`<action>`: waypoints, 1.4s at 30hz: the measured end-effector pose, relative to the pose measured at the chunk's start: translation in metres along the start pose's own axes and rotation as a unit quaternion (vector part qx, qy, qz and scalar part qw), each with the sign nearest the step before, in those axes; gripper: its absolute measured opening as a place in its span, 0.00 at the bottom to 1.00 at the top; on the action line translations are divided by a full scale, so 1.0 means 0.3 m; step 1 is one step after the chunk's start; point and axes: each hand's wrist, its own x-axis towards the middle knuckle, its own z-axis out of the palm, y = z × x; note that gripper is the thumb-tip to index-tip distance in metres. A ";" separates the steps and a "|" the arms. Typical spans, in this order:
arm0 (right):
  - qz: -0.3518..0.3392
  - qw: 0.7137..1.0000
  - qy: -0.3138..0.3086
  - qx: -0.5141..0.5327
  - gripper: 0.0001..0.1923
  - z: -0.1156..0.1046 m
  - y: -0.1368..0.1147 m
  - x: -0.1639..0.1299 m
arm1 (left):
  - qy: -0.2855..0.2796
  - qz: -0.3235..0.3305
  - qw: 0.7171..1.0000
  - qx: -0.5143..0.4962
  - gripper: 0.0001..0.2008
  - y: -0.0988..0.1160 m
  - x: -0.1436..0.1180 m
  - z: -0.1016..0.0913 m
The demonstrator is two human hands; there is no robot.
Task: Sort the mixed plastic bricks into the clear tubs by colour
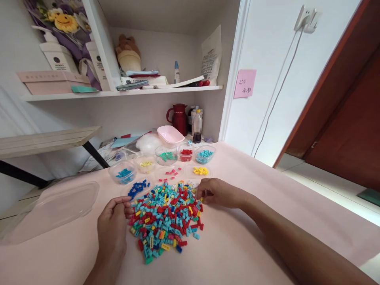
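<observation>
A pile of bricks (168, 217) lies mid-table (252, 237). The left hand (114, 223) touches the pile's left edge, fingers curled; whether its grip holds a brick cannot be told. The right hand (218, 192) sits at the pile's upper right, its grip pinched narrow on something yellow, too small to make out. Beyond the pile stand small bowls (166, 156) of sorted bricks.

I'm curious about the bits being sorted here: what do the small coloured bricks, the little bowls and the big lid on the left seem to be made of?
The bricks look like hard, glossy plastic: bright solid colours, sharp moulded edges. The bowls seem to be clear thin plastic, since their contents show through the walls. The lid looks like frosted, see-through plastic with a moulded rim. The cloth beneath appears matte pink, maybe fabric or paper.
</observation>
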 end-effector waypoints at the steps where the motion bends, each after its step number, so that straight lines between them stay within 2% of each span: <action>1: -0.001 1.000 -0.001 -0.004 0.10 0.000 0.001 0.002 | 0.001 0.000 1.000 0.001 0.10 -0.001 0.001 0.000; 6: 0.003 1.000 -0.005 -0.012 0.10 0.009 0.008 0.007 | -0.001 -0.001 1.000 -0.009 0.10 0.004 -0.006 -0.002; 13: -0.013 0.999 0.031 0.037 0.08 0.030 0.009 0.016 | -0.005 0.001 0.999 -0.032 0.10 0.002 -0.016 -0.010; 16: 0.006 0.996 0.052 0.073 0.06 0.044 0.019 0.022 | -0.001 0.006 0.999 -0.044 0.09 -0.003 -0.015 -0.015; 20: 0.056 0.982 0.084 0.160 0.10 0.056 0.018 0.018 | 0.001 0.005 0.998 -0.061 0.07 -0.005 -0.019 -0.021; 25: 0.061 0.975 0.080 0.198 0.14 0.011 -0.050 0.044 | 0.005 0.005 0.998 -0.070 0.07 -0.007 -0.022 -0.026; 28: 0.044 0.975 0.095 0.197 0.14 -0.041 -0.123 0.098 | 0.007 0.006 0.998 -0.068 0.07 -0.011 -0.020 -0.027; 33: 0.030 0.983 0.083 0.163 0.12 -0.099 -0.212 0.157 | 0.006 0.010 0.998 -0.057 0.07 -0.023 -0.012 -0.026; 37: 0.067 0.987 0.094 0.116 0.10 -0.090 -0.195 0.101 | 0.003 0.011 0.999 -0.042 0.08 -0.035 -0.002 -0.022; 42: 0.153 0.980 0.103 0.081 0.08 -0.022 -0.090 -0.027 | -0.006 0.008 0.999 -0.034 0.09 -0.039 0.003 -0.017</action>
